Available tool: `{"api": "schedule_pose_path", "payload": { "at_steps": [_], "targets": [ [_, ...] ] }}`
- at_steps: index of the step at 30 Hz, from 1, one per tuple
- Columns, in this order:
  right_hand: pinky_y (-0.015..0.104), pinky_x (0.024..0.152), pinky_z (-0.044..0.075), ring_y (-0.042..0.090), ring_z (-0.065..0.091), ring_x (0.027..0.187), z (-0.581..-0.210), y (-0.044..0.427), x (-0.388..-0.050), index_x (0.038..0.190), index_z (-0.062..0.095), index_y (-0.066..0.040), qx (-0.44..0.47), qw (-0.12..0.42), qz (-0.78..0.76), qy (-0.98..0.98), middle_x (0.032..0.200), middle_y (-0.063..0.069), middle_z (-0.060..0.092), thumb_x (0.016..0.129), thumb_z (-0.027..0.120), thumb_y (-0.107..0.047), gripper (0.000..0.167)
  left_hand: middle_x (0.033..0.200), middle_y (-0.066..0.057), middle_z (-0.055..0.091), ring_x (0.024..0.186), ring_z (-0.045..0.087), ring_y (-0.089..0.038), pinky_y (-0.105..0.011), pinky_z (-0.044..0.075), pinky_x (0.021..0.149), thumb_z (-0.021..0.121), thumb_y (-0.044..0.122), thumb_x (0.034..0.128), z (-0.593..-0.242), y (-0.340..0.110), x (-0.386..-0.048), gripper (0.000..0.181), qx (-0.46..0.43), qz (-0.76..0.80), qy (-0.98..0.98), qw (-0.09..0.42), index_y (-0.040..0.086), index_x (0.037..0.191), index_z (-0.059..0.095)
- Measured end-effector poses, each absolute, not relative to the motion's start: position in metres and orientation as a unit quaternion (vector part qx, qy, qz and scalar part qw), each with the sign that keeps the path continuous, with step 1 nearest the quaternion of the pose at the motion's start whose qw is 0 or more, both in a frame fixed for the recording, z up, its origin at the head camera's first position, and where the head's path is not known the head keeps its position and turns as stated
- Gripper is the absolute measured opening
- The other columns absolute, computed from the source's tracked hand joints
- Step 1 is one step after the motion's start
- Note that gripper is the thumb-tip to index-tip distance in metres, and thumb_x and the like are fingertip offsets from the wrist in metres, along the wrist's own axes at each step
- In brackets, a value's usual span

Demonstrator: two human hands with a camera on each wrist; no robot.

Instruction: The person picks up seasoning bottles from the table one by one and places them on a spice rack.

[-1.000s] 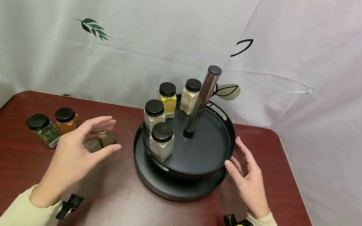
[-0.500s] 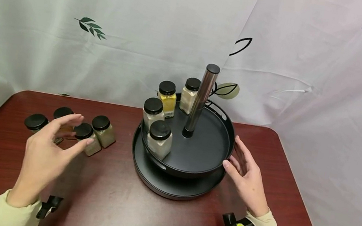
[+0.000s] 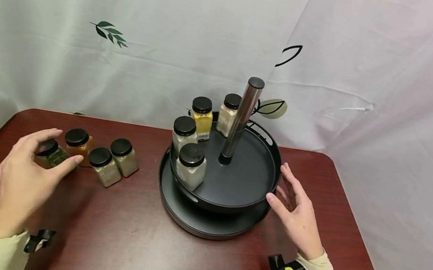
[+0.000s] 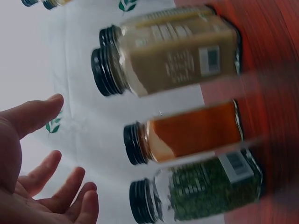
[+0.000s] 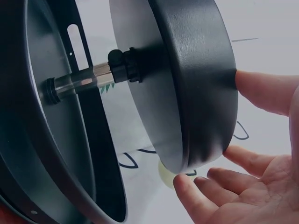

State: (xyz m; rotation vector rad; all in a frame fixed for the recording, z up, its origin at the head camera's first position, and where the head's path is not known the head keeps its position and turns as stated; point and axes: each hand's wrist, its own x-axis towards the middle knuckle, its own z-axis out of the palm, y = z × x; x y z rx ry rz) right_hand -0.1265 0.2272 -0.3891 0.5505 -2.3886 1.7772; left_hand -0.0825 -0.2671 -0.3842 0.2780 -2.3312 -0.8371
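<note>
My left hand (image 3: 25,182) is raised with thumb and fingers apart and nothing between them, in front of the green herb jar (image 3: 58,157), partly covering it. Beside that stand an orange spice jar (image 3: 87,150) and two beige-brown jars (image 3: 108,174) (image 3: 128,164). In the left wrist view, a gap separates the left hand (image 4: 42,172) from the green jar (image 4: 210,186). My right hand (image 3: 300,218) rests its thumb and fingertips against the outer wall of the upper black tray (image 3: 252,179); the right wrist view shows the spread fingers (image 5: 247,88) touching that wall.
The upper tray holds several jars, including a yellow one (image 3: 203,124), along its left side. A metal post (image 3: 239,124) rises from its middle. Below lies a wider-set lower black tray (image 3: 205,226). A pale curtain (image 3: 168,12) hangs behind the table (image 3: 144,256).
My left hand has moved left, past the beige-brown and orange jars to the green one, uncovering the beige-brown jars. The right hand stays at the upper tray.
</note>
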Motion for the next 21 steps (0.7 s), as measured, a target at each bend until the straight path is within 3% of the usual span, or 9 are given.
{"api": "schedule_pose_path", "payload": {
  "at_steps": [4, 7, 12, 16, 21],
  "targets": [
    [0.025, 0.108, 0.041, 0.027, 0.041, 0.142, -0.389, 0.228, -0.126, 0.155, 0.036, -0.005, 0.174, 0.058, 0.574, -0.798, 0.164, 0.001, 0.026, 0.095, 0.066, 0.001, 0.067, 0.139, -0.014, 0.058, 0.121, 0.052, -0.015, -0.040, 0.037, 0.103, 0.088, 0.004, 0.0732, -0.385, -0.278, -0.084, 0.067, 0.115, -0.323, -0.888, 0.305, 0.007, 0.136, 0.063],
    [0.025, 0.108, 0.041, 0.029, 0.042, 0.141, -0.388, 0.228, -0.126, 0.155, 0.038, -0.006, 0.170, 0.053, 0.566, -0.805, 0.164, -0.003, 0.025, 0.096, 0.067, -0.002, 0.065, 0.143, -0.014, 0.055, 0.131, 0.047, -0.038, -0.060, 0.034, 0.106, 0.087, 0.005, 0.0744, -0.388, -0.286, -0.085, 0.069, 0.121, -0.324, -0.891, 0.295, 0.007, 0.138, 0.060],
    [0.027, 0.109, 0.041, 0.029, 0.040, 0.142, -0.388, 0.229, -0.125, 0.154, 0.038, -0.006, 0.173, 0.052, 0.557, -0.811, 0.165, -0.005, 0.024, 0.097, 0.066, -0.005, 0.064, 0.148, -0.015, 0.050, 0.134, 0.044, -0.039, -0.058, 0.031, 0.110, 0.086, 0.007, 0.0759, -0.394, -0.297, -0.087, 0.074, 0.140, -0.324, -0.894, 0.275, 0.005, 0.143, 0.054],
    [0.026, 0.108, 0.041, 0.032, 0.042, 0.141, -0.389, 0.230, -0.126, 0.153, 0.039, -0.003, 0.180, 0.060, 0.555, -0.810, 0.164, 0.000, 0.026, 0.099, 0.063, -0.003, 0.060, 0.149, -0.023, 0.046, 0.139, 0.038, -0.043, -0.062, 0.025, 0.113, 0.084, 0.011, 0.0781, -0.400, -0.307, -0.089, 0.082, 0.155, -0.331, -0.899, 0.240, 0.004, 0.150, 0.046],
    [0.021, 0.107, 0.041, 0.033, 0.043, 0.139, -0.389, 0.231, -0.126, 0.152, 0.041, -0.001, 0.182, 0.074, 0.541, -0.818, 0.163, 0.001, 0.029, 0.102, 0.057, -0.004, 0.053, 0.148, -0.034, 0.039, 0.134, 0.037, -0.052, -0.069, 0.028, 0.105, 0.083, 0.017, 0.0812, -0.406, -0.315, -0.091, 0.092, 0.154, -0.324, -0.915, 0.184, 0.003, 0.156, 0.032]
  ]
}}
